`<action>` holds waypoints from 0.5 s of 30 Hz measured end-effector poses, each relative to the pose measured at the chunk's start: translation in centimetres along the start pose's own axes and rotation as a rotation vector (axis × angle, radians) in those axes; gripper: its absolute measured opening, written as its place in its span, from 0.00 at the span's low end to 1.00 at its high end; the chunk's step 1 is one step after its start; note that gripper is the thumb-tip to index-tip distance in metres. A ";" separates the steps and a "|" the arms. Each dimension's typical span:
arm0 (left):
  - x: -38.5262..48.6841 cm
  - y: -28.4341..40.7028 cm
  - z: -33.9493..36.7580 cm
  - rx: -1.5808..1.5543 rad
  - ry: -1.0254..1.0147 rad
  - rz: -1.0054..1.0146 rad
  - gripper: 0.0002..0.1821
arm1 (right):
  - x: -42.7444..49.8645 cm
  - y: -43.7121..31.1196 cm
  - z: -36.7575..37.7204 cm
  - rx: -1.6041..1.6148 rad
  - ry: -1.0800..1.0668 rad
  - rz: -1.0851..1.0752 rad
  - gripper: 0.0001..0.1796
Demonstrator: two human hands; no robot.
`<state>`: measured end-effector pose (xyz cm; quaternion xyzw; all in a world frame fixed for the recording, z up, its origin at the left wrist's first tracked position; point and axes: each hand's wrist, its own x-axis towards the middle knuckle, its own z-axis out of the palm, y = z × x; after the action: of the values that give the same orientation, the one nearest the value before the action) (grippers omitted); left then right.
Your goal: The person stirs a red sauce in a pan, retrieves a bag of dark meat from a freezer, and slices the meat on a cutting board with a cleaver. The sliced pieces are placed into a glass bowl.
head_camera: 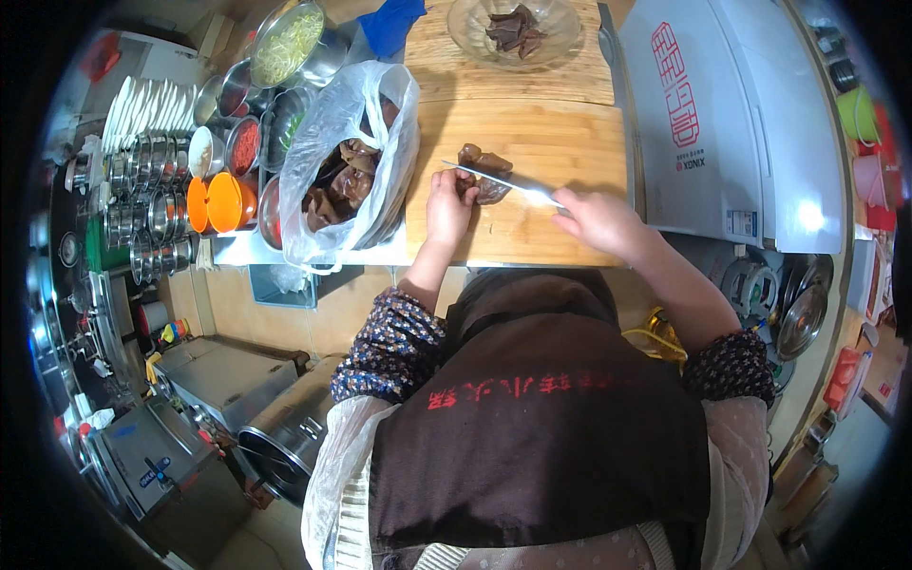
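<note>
My right hand (602, 219) grips the handle of a kitchen knife (504, 182), its narrow blade pointing left across a piece of dark brown, glossy food (491, 187) on a bamboo cutting board (548, 135). With bent fingers, my left hand (450, 203) holds the left side of that food, close to the blade's tip. Whether the edge is in the food I cannot tell. Left of the board, an open clear plastic bag (399, 149) contains several more brown pieces. A glass bowl (570, 32) at the far end of the board holds several dark slices.
Left of the bag stand a metal bowl of bean sprouts (288, 50), a bowl of chopped red food (244, 142), orange containers (231, 203) and stacked white plates (149, 114). A white appliance (712, 128) borders the board on the right. A blue cloth (392, 27) lies beyond the bag.
</note>
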<state>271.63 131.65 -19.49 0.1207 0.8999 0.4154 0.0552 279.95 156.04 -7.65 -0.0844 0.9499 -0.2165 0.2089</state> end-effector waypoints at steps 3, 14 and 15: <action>0.6 -0.6 0.0 0.003 0.006 0.027 0.16 | 1.7 -1.1 0.0 -0.023 -0.073 0.048 0.15; 0.3 0.0 -0.6 -0.153 -0.139 -0.182 0.11 | 3.3 0.7 -1.4 -0.016 -0.164 0.030 0.14; 0.4 0.2 -0.7 -0.146 -0.147 -0.172 0.11 | 2.1 1.2 -2.0 -0.028 -0.148 0.023 0.14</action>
<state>271.14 131.34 -18.87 0.0690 0.8678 0.4637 0.1649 277.07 157.33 -7.32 -0.0920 0.9358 -0.1937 0.2797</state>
